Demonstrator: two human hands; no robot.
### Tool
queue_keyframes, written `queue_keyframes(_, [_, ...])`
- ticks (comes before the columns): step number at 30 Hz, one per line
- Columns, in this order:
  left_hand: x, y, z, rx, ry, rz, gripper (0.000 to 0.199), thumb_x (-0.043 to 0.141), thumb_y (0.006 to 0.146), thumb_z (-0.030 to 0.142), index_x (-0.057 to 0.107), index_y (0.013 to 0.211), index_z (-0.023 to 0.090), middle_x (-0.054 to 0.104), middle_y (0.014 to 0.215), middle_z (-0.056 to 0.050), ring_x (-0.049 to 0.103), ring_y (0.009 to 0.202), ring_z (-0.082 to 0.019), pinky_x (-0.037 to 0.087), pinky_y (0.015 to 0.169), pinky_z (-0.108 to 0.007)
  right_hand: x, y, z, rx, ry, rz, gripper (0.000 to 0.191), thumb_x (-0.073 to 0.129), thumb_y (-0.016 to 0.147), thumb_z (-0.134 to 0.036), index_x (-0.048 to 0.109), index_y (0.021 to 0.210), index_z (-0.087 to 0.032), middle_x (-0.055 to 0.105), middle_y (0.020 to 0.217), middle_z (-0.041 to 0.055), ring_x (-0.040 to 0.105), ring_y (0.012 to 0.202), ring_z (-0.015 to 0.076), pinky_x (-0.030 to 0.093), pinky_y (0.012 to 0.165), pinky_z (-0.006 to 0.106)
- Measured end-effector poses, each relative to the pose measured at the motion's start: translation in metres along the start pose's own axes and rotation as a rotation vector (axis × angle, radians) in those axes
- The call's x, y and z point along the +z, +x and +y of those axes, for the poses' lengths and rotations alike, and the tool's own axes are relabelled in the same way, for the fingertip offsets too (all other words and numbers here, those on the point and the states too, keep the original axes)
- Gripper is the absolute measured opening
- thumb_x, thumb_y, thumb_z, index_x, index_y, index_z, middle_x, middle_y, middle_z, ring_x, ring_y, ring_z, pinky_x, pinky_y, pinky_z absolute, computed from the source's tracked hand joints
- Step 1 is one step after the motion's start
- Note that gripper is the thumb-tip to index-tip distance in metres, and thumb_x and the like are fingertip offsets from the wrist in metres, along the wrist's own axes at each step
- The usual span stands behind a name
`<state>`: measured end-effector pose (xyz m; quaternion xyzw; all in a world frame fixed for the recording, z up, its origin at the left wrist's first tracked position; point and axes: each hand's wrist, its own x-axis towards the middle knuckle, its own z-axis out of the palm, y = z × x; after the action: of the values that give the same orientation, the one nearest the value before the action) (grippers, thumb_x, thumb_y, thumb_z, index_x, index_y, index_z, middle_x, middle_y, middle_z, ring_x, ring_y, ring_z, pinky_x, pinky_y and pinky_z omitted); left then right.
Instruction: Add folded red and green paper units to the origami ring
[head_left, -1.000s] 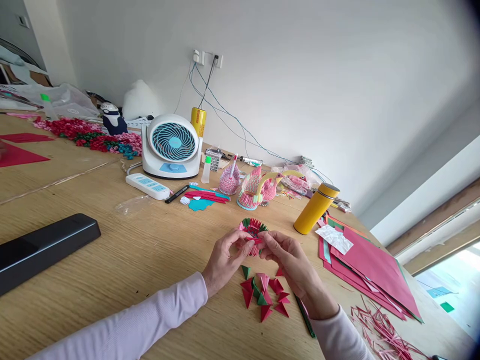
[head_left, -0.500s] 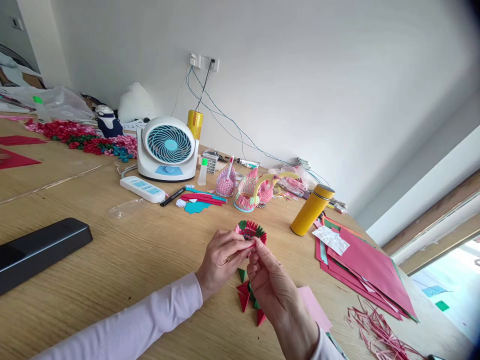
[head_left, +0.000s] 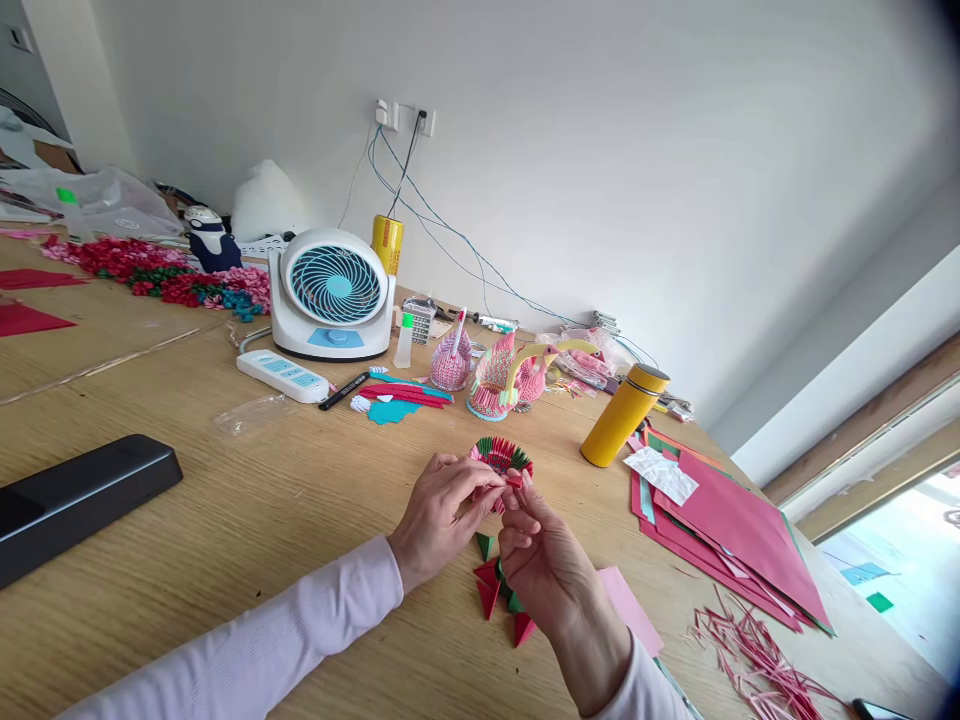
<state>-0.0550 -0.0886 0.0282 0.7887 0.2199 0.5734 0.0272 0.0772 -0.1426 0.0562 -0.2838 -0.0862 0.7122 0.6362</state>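
Observation:
Between the fingertips of my left hand point(head_left: 442, 510) and my right hand point(head_left: 551, 555) is a small red paper piece point(head_left: 514, 482). Both hands pinch it, fingers closed. Just behind them stands a round folded-paper ring point(head_left: 501, 454) in red, green and pink, its near side partly hidden by my fingers. On the table below my hands lie several folded triangles, among them a green one point(head_left: 484, 545) and a red one point(head_left: 523, 628), some partly covered by my right hand.
Paper swans point(head_left: 493, 380), a white fan point(head_left: 334, 335), a power strip point(head_left: 281, 376) and a yellow bottle point(head_left: 624, 418) stand behind. Coloured sheets point(head_left: 750, 520) and thin paper strips point(head_left: 750, 650) lie right; a black case point(head_left: 90, 500) lies left.
My right fingers have shifted slightly and the red piece between the fingertips shows more. The whole view has moved a little.

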Motion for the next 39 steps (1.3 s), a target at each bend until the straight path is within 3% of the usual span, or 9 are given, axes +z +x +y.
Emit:
queue_keyframes(6, [-0.003, 0.003, -0.002, 0.086, 0.04, -0.058, 0.008, 0.057, 0.095, 0.016, 0.06, 0.099, 0.021, 0.072, 0.09, 0.002, 0.066, 0.083, -0.011, 0.041, 0.078, -0.029, -0.003, -0.001, 0.001, 0.032, -0.011, -0.034, 0.025, 0.084, 0.072, -0.02, 0.065, 0.088, -0.017, 0.063, 0.066, -0.0065, 0.041, 0.04, -0.0016, 0.035, 0.036, 0.007])
queue_keyframes(13, [-0.005, 0.005, 0.0, 0.066, 0.082, -0.115, 0.012, 0.051, 0.098, 0.02, 0.063, 0.097, 0.021, 0.073, 0.089, 0.0, 0.067, 0.081, -0.012, 0.042, 0.08, -0.03, -0.005, 0.003, 0.0, 0.026, -0.054, 0.013, 0.02, 0.08, 0.077, -0.022, 0.064, 0.089, -0.017, 0.064, 0.07, -0.0066, 0.037, 0.036, -0.0019, 0.034, 0.034, 0.009])
queue_keyframes(19, [-0.006, 0.007, 0.0, 0.095, 0.092, -0.121, 0.009, 0.053, 0.097, 0.018, 0.062, 0.098, 0.02, 0.074, 0.09, 0.001, 0.068, 0.082, -0.011, 0.041, 0.08, -0.03, -0.005, 0.0, 0.002, -0.009, -0.052, -0.008, 0.027, 0.083, 0.073, -0.02, 0.063, 0.09, -0.017, 0.06, 0.066, -0.009, 0.036, 0.037, -0.0026, 0.032, 0.034, 0.008])
queue_keyframes(25, [-0.006, 0.009, -0.001, 0.126, 0.137, -0.137, 0.008, 0.054, 0.095, 0.017, 0.062, 0.096, 0.019, 0.074, 0.087, 0.001, 0.068, 0.078, -0.012, 0.04, 0.077, -0.03, 0.0, -0.005, 0.005, -0.042, -0.043, 0.08, 0.025, 0.083, 0.072, -0.02, 0.059, 0.08, -0.016, 0.062, 0.066, -0.0083, 0.035, 0.036, -0.0028, 0.031, 0.034, 0.009])
queue_keyframes(34, [-0.003, 0.011, -0.002, 0.135, 0.117, -0.092, 0.003, 0.058, 0.093, 0.017, 0.06, 0.093, 0.019, 0.073, 0.082, 0.002, 0.066, 0.073, -0.012, 0.04, 0.076, -0.03, 0.004, -0.009, 0.008, -0.079, -0.002, 0.102, 0.028, 0.086, 0.067, -0.018, 0.061, 0.082, -0.016, 0.059, 0.065, -0.0097, 0.035, 0.037, -0.0025, 0.031, 0.034, 0.01])
queue_keyframes(39, [0.002, 0.02, 0.0, 0.107, 0.063, -0.15, 0.009, 0.054, 0.093, 0.018, 0.058, 0.085, 0.019, 0.068, 0.075, 0.003, 0.062, 0.071, -0.012, 0.041, 0.08, -0.031, 0.007, -0.008, -0.001, -0.062, -0.049, 0.107, 0.023, 0.085, 0.067, -0.019, 0.064, 0.077, -0.017, 0.059, 0.061, -0.0084, 0.032, 0.036, -0.0017, 0.029, 0.033, 0.01])
